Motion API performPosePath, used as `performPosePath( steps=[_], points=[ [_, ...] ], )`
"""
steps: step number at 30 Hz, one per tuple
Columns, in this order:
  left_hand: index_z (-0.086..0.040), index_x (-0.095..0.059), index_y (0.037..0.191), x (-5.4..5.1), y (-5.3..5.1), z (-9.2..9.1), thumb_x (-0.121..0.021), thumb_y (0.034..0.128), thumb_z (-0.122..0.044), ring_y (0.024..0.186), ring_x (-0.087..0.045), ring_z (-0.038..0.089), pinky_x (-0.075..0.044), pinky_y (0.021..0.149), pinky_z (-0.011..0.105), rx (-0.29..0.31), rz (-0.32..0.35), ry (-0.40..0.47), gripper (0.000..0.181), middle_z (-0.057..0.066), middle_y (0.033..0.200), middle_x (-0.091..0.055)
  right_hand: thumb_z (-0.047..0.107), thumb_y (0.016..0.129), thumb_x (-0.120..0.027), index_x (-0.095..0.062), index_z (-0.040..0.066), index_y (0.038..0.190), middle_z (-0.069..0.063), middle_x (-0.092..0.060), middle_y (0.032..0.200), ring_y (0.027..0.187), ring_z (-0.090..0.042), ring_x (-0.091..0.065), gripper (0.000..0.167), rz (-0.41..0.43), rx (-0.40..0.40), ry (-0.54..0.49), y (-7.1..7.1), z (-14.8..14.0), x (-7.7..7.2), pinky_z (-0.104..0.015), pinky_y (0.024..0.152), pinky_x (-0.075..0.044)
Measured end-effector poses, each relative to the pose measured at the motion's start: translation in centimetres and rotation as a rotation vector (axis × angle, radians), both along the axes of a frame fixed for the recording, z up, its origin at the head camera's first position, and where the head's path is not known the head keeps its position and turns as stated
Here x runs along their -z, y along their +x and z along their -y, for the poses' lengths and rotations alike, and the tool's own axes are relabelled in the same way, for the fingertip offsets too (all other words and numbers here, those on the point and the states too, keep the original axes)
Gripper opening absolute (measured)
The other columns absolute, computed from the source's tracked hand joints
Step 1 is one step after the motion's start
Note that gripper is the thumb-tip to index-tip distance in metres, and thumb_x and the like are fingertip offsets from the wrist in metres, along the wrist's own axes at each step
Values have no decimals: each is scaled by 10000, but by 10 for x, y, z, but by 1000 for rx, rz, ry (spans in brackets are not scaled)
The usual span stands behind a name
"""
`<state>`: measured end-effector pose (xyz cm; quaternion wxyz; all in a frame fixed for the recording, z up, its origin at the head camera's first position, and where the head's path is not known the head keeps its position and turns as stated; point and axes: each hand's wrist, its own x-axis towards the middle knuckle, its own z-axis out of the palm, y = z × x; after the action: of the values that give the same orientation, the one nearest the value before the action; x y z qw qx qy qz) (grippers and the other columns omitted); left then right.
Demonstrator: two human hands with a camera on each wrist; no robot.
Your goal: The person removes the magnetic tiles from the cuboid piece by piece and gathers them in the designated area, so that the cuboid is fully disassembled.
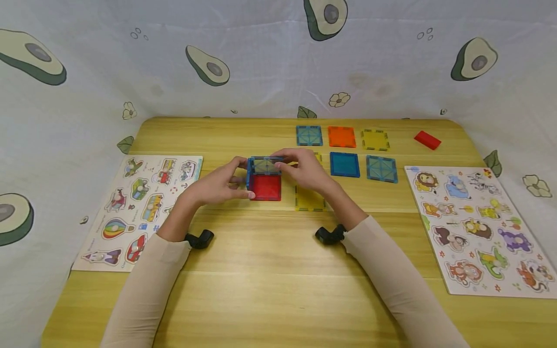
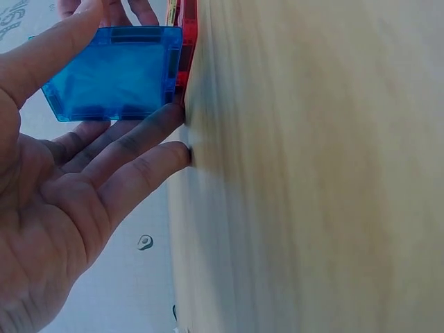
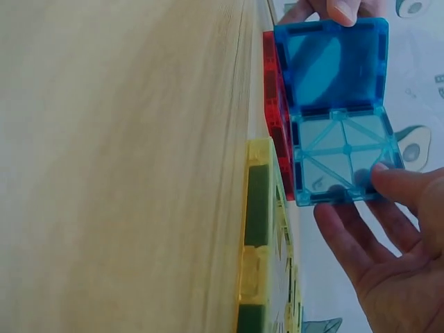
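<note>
A red square magnetic tile (image 1: 266, 188) lies flat on the table. Along its left edge stands a dark blue tile (image 2: 114, 73), upright, and my left hand (image 1: 219, 183) holds it between thumb and fingers. At the far edge of the red tile, a light blue see-through tile (image 3: 345, 142) with crossed lines stands up beside the dark blue one, their edges meeting. My right hand (image 1: 304, 169) pinches it by its right side. Below the right wrist lies a yellow tile (image 1: 310, 199); another yellow tile (image 1: 319, 157) is mostly hidden behind that hand.
Further right lie a dark blue tile (image 1: 344, 165) and a light blue tile (image 1: 381, 168). Behind them are light blue (image 1: 309, 136), orange (image 1: 341, 137) and yellow (image 1: 375, 140) tiles, plus a red block (image 1: 428, 140). Picture puzzle boards flank both sides, vehicles left (image 1: 95, 234), animals right (image 1: 457, 288).
</note>
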<state>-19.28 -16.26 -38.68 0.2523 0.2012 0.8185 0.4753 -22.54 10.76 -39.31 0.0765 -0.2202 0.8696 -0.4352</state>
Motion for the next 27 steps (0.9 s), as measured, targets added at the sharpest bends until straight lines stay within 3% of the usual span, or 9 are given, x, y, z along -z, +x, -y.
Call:
performPosePath(
  steps=[10, 17, 27],
  points=[
    [-67, -224, 1560, -1, 0, -1, -783, 937, -211, 1398, -531, 385, -504, 1087, 515, 8, -10, -13, 850, 161, 1525, -432, 164, 1023, -654, -713, 117, 1277, -88, -723, 1237, 1175, -284, -681, 265, -5, 92, -33, 6, -9, 0, -440, 1047, -544],
    [-79, -224, 1586, -3, 1, 0, -805, 919, -276, 1406, -518, 405, -497, 1093, 519, -12, -34, -53, 906, 181, 1575, -392, 215, 1022, -667, -689, 138, 1317, -83, -739, 1174, 1014, -243, -749, 306, -2, 132, -60, 12, -26, -6, -426, 886, -613],
    [-123, -329, 1571, -2, 1, -3, -861, 860, -306, 1437, -504, 330, -472, 1130, 478, -44, -74, -65, 907, 98, 1585, -427, 211, 1008, -689, -690, 147, 1305, -89, -750, 1100, 903, -235, -759, 304, -88, 153, -64, 28, -69, -11, -315, 766, -617]
  ],
)
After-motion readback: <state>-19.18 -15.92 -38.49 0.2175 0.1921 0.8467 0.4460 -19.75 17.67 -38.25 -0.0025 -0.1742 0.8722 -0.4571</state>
